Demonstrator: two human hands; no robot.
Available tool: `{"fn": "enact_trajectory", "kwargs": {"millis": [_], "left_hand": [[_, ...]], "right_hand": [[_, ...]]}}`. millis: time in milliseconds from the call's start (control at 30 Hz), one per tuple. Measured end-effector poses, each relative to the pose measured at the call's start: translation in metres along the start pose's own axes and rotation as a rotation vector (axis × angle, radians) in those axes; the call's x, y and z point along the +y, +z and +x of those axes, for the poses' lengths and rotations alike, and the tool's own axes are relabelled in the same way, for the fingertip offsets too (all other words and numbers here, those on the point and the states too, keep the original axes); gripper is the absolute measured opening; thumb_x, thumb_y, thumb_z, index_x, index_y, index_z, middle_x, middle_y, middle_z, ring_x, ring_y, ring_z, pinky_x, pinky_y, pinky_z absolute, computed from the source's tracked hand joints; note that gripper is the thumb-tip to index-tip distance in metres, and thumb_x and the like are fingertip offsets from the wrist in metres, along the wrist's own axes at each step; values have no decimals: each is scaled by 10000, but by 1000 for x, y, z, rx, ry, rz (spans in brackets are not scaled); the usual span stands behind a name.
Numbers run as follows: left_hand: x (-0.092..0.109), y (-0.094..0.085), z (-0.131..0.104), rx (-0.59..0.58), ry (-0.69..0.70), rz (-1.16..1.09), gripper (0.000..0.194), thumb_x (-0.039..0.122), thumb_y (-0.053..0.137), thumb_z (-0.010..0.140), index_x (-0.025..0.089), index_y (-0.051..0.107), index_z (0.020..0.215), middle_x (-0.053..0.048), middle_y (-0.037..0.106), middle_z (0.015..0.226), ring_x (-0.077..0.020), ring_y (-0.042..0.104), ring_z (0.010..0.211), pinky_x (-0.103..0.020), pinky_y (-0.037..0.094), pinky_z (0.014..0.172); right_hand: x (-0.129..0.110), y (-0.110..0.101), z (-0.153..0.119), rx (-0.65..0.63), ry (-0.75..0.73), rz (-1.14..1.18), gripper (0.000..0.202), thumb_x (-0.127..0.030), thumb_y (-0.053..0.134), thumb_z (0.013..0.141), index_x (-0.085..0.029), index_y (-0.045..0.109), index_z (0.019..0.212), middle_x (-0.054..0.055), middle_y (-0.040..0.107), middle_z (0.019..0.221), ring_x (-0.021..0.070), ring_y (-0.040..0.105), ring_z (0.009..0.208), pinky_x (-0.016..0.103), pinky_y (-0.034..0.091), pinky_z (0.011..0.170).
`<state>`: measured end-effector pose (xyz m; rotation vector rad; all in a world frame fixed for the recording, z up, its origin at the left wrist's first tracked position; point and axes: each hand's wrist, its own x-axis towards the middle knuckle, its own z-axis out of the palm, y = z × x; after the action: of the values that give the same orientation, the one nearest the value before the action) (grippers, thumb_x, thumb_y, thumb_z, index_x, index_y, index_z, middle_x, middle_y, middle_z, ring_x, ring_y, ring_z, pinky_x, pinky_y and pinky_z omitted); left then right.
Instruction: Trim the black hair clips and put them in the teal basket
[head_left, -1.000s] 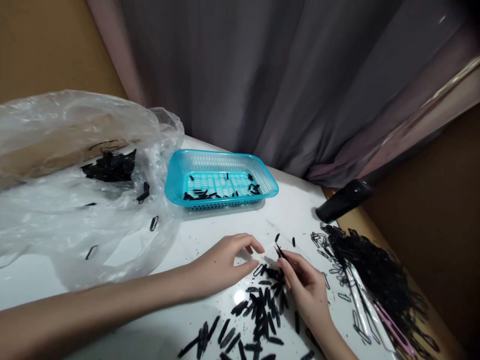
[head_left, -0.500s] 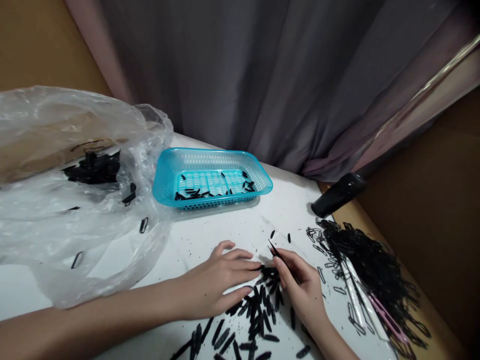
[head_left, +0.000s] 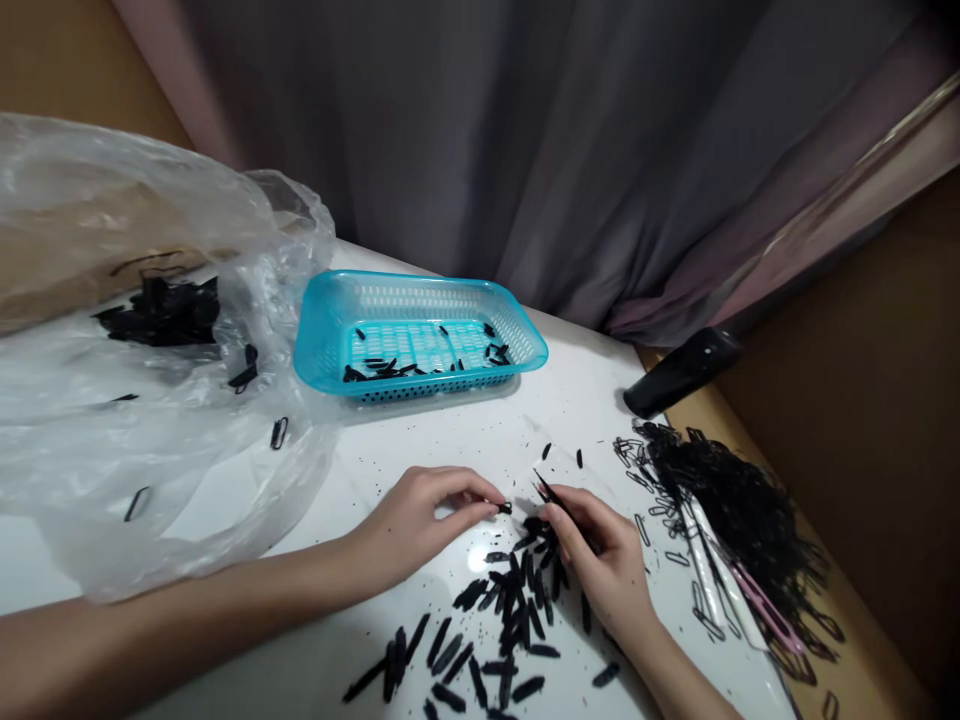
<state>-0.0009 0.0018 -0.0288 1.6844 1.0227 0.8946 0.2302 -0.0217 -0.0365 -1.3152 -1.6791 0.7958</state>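
My left hand (head_left: pixel 431 515) pinches a small black strip piece (head_left: pixel 505 508) between thumb and fingertips, just above the white table. My right hand (head_left: pixel 604 550) is closed around slim black tweezers (head_left: pixel 551 490), their pointed tips aimed up and left toward the pinched piece. Tips and piece are a little apart. Below and between the hands, many flat black pieces (head_left: pixel 517 600) lie in a loose heap. A blue plastic basket (head_left: pixel 420 384) beyond the hands holds several similar black pieces on its floor.
On the left spreads a clear plastic bag (head_left: pixel 172 520) with black pieces (head_left: pixel 161 312) inside. To the right, a heap of thin black loops (head_left: pixel 739 510) lies by white-handled and pink tools (head_left: pixel 765 605). A black cylinder (head_left: pixel 679 375) leans at the table's right edge. A grey curtain (head_left: pixel 420 130) hangs behind.
My left hand has gone from spread fingers over the heap to a pinch on a small black piece, slightly up and left. My right hand keeps the tweezers nearly in place. The view shifted slightly.
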Motion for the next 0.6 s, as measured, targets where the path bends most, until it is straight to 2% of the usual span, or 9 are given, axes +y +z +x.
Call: {"fn": "enact_trajectory", "kwargs": {"millis": [133,267,433,600], "left_hand": [[2,-1,-1,50,-21,-73,88,219,675,864,221,747,914,11,770,897,-159,705,856,-239,526,782],[1,-1,-1,88,-49,-177,51,220,705,843,209,732,886,8,757,873,-149,698,843,-238,537,786],[-3,2,0,68,-106,-370,98,233,746,816,175,690,871,-20,751,891,-160,709,860,-274,561,814],[-4,3,1,41,-144,-461,136,233,763,801,161,662,857,-45,758,927,-172,717,874,-313,572,839]], "right_hand": [[-4,0,-2,-26,-102,-62,136,-284,649,912,-251,711,1029,19,748,874,171,695,759,263,548,640],[-11,0,-5,-77,-220,-110,185,-202,629,922,-233,701,1090,31,747,904,165,698,775,256,545,638],[-14,-2,-8,-123,-372,-174,265,-113,587,931,-206,677,1163,50,751,911,159,699,739,274,559,639],[-14,-2,-7,-140,-388,-237,333,-112,574,938,-264,657,1223,38,757,903,172,711,753,307,589,656]]}}
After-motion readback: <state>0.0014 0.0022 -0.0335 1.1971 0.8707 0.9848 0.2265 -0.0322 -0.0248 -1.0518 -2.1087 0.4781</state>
